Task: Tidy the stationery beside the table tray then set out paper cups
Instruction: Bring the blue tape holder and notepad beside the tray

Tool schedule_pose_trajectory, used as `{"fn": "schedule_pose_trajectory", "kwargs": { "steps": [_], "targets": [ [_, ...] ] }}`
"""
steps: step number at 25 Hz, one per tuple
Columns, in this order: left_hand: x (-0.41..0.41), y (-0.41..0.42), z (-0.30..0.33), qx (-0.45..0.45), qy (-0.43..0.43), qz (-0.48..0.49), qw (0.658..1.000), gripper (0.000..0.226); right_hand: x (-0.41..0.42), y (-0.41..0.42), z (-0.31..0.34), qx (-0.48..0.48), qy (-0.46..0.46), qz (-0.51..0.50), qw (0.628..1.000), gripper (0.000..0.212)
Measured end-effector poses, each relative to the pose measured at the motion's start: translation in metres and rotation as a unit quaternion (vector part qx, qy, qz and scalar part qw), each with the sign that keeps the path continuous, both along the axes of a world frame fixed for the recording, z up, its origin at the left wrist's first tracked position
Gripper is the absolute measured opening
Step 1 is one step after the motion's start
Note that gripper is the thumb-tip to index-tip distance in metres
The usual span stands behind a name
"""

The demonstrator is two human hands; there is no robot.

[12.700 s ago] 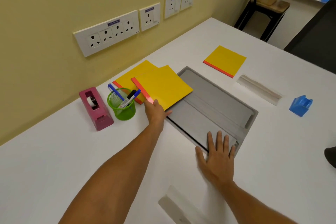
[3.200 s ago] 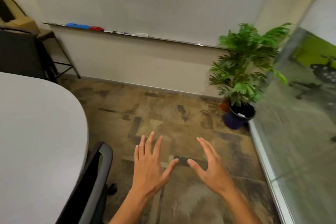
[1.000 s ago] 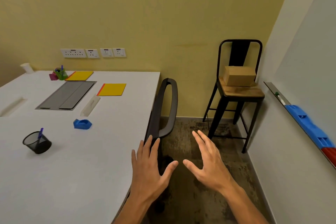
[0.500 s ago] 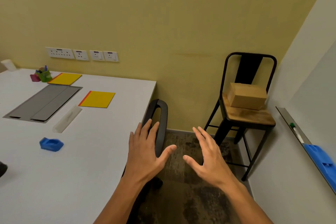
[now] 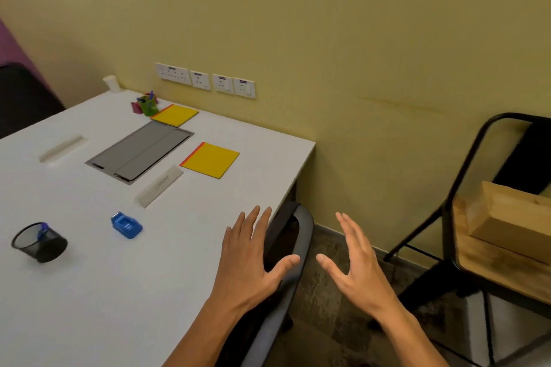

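Since half a second ago the view has swung leftward and down, so more of the white table point(image 5: 89, 292) now shows, including the black mesh pen cup point(image 5: 40, 243) that had nearly slipped out of sight, while both hands keep the same raised pose. Taking the grey table tray point(image 5: 140, 150) as the landmark: a yellow notepad point(image 5: 175, 115) lies just beyond its far end, close to the wall, and a second yellow notepad point(image 5: 210, 159) lies just to its right, apart from it. Past the far notepad stand a green pen holder point(image 5: 149, 106) and a pink tape dispenser point(image 5: 136, 106) touching or nearly touching each other. A white paper cup point(image 5: 111, 82) stands well beyond the tray at the table's far corner by the wall. A clear ruler-like strip point(image 5: 159, 185) lies near the tray's near right corner, and a blue tape dispenser point(image 5: 126, 225) sits nearer the camera than that. The mesh cup, with a blue pen in it, is well apart from the tray toward the near left. The left hand point(image 5: 253, 262) hovers over the table's right edge with fingers spread, holding nothing; the right hand point(image 5: 357, 265) hovers beside it over the floor, fingers straight and loosely together, thumb out, also holding nothing. A dark office chair back point(image 5: 293, 235) shows between the hands.
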State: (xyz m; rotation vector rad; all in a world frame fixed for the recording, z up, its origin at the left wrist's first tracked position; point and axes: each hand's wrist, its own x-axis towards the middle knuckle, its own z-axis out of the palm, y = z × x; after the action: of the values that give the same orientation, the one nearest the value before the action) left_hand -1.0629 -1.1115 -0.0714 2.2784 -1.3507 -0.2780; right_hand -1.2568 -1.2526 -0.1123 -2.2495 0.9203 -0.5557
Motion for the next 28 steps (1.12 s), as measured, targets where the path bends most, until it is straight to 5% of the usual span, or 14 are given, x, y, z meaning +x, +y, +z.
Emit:
{"fn": "schedule_pose_trajectory", "kwargs": {
  "steps": [11,17,28],
  "targets": [
    [0.004,-0.12,0.009,-0.005,-0.036,0.211,0.977,0.096,0.059,-0.212,0.01,0.02,-0.054,0.174,0.983,0.076],
    [0.031,-0.137,-0.003,0.052,-0.058,0.282,0.956,0.099,0.109,-0.257,0.001,0.046,-0.043,0.251,0.966,0.077],
    [0.184,-0.232,-0.061,0.062,-0.006,0.385,0.921,0.1,0.297,-0.371,-0.016,0.073,0.014,0.357,0.931,0.076]
  ]
}}
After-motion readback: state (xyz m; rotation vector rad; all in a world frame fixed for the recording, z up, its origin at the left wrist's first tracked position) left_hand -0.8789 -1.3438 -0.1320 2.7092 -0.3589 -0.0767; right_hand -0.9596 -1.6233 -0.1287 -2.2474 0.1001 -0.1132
